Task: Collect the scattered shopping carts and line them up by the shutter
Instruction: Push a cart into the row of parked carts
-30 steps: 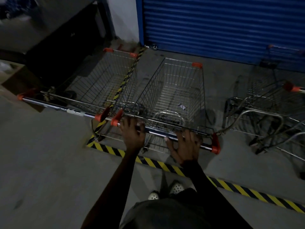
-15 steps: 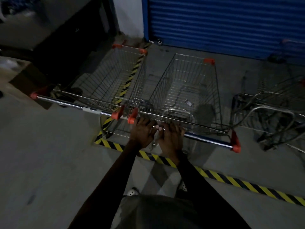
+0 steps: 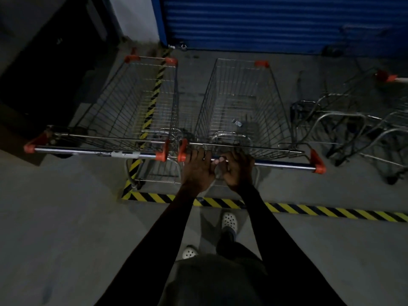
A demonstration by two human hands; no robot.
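The left hand point(image 3: 198, 167) and right hand point(image 3: 237, 171) gripped the cart handle point(image 3: 284, 165) close together, apparently to align it with the neighbouring cart point(image 3: 136, 102) at 9 o'clock, facing the shutter point(image 3: 276, 21).

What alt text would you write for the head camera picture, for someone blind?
A person's left hand and right hand grip the handle of a shopping cart facing a blue shutter. A second cart stands beside it on the left; more carts sit to the right.
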